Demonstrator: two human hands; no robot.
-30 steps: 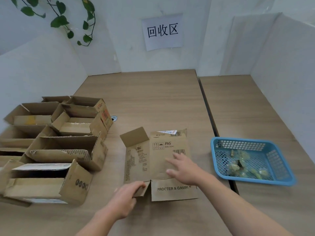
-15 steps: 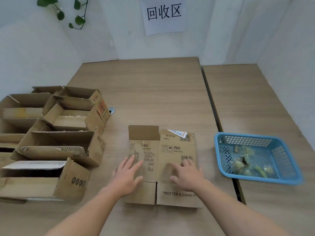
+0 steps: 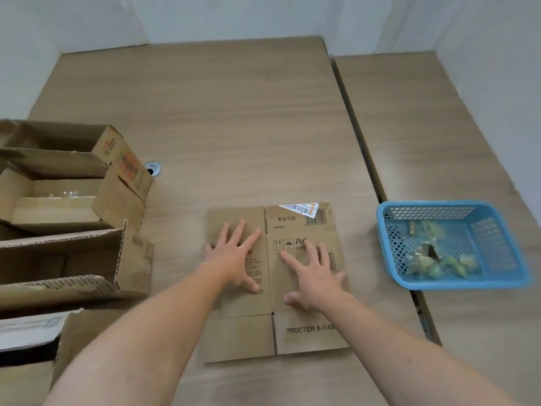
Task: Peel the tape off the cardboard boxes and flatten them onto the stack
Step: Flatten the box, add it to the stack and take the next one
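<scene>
Your left hand and right hand lie flat on the flattened box in the middle of the counter, fingers spread; each grip is wide and holds nothing.

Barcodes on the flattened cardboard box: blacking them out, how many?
3: white sticker at far edge, printed barcode below it, another beside right hand; others may be covered.

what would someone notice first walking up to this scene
The left hand and the right hand press with spread fingers on a flattened cardboard box at the middle of the table. A bright blue basket holding crumpled scraps, likely tape, sits to the right, and open boxes crowd the left edge.
</scene>
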